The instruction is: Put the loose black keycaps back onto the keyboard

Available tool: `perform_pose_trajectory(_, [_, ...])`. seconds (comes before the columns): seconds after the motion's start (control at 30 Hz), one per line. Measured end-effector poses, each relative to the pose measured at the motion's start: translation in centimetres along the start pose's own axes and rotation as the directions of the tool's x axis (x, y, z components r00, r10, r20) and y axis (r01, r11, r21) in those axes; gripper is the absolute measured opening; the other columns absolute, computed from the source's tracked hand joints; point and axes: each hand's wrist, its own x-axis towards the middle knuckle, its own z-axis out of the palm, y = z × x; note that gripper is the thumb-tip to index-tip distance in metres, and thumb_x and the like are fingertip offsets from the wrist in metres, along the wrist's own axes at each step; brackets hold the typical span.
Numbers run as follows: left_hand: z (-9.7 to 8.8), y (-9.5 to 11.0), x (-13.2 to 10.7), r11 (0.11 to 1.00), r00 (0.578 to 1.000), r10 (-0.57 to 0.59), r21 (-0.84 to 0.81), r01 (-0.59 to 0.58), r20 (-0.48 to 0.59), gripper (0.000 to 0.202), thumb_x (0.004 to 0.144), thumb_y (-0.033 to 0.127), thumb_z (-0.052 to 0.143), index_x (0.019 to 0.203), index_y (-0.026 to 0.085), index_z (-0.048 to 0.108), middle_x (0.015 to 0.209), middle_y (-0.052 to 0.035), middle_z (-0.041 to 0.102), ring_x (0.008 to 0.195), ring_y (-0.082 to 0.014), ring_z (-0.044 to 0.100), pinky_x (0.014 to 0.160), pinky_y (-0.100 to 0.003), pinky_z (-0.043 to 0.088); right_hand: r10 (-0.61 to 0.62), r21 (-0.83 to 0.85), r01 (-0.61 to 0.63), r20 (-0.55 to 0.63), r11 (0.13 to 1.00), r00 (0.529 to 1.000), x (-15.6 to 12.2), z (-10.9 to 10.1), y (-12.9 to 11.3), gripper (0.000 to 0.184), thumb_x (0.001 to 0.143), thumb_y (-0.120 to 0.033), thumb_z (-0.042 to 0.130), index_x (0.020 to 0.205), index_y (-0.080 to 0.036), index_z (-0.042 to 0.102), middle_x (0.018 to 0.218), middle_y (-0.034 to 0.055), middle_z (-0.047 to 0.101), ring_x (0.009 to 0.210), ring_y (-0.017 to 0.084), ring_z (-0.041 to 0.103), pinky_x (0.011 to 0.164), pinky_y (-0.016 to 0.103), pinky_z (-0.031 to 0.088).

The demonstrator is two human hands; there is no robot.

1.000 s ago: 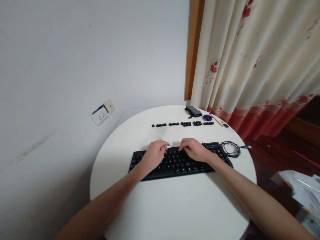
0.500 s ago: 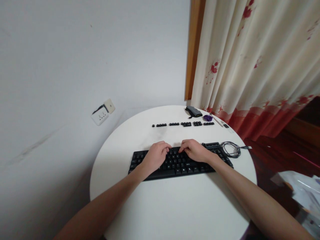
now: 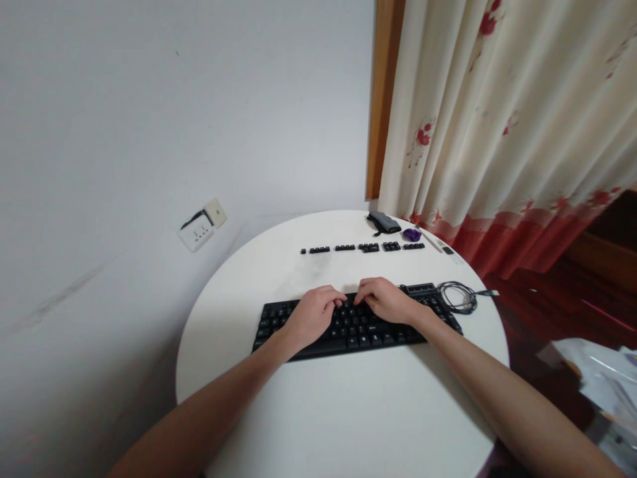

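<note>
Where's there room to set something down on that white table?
Bare table: between the keyboard and near edge, between the forearms; left of the keyboard to the rim; left of the black keycap row. Crowded: the far right, with grey pouch and purple bundle, and beside the keyboard's right end, where the coiled cable lies.

A socket (image 3: pixel 196 236) and a square plate (image 3: pixel 215 212) sit on the pale wall (image 3: pixel 273 119) at left, while at right a flowered curtain (image 3: pixel 468 133) hangs beside a wooden frame (image 3: pixel 383 99), above a dark red floor (image 3: pixel 542 302).
</note>
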Motion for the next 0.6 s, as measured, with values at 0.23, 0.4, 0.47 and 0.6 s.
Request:
perform_pose_trajectory(0.23, [0.4,-0.4,0.1,1.0,1.0,-0.009,0.008,0.009,-0.013,0.038,0.085,0.002,0.042,0.096,0.022,0.072,0.089,-0.0007,0.07,0.085,-0.015,0.063,0.085,-0.029,0.048,0.03,-0.009,-0.03,-0.023,1.0,0.999,0.0,-0.1,-0.2,0.038,0.076,0.001,0.046,0.09,-0.019,0.075,0.089,0.003,0.071,0.083,0.015,0.064,0.082,0.027,0.047])
perform_pose_trajectory(0.4, [0.3,-0.2,0.2,0.999,0.999,-0.023,-0.034,0.022,-0.035,0.037,0.084,0.002,0.042,0.094,0.022,0.073,0.09,-0.0007,0.071,0.085,-0.0145,0.064,0.085,-0.028,0.049,0.19,-0.058,-0.196,-0.095,0.979,0.977,-0.1,-1.1,0.6,0.032,0.084,-0.007,0.046,0.099,-0.018,0.073,0.095,0.0055,0.072,0.088,0.017,0.064,0.083,0.028,0.046])
perform_pose_trajectory(0.47, [-0.1,-0.2,0.9,1.0,0.999,-0.018,-0.015,0.018,-0.038,0.036,0.084,0.003,0.043,0.095,0.021,0.072,0.091,-0.0014,0.071,0.087,-0.0149,0.064,0.085,-0.028,0.049,0.289,-0.094,-0.304,-0.147,0.948,0.946,0.0,-1.9,1.8,0.031,0.086,-0.011,0.047,0.103,-0.018,0.072,0.1,0.0073,0.072,0.09,0.019,0.064,0.084,0.029,0.046])
perform_pose_trajectory(0.6, [-0.6,-1.0,4.6,0.996,0.999,-0.016,0.088,0.019,-0.039,0.032,0.087,0.011,0.047,0.106,0.019,0.071,0.101,-0.0037,0.071,0.091,-0.0169,0.064,0.087,-0.029,0.05,0.433,-0.187,-0.479,-0.24,0.858,0.869,1.3,-3.7,4.8,0.033,0.089,-0.018,0.047,0.114,-0.017,0.068,0.108,0.0112,0.07,0.097,0.022,0.064,0.088,0.032,0.045])
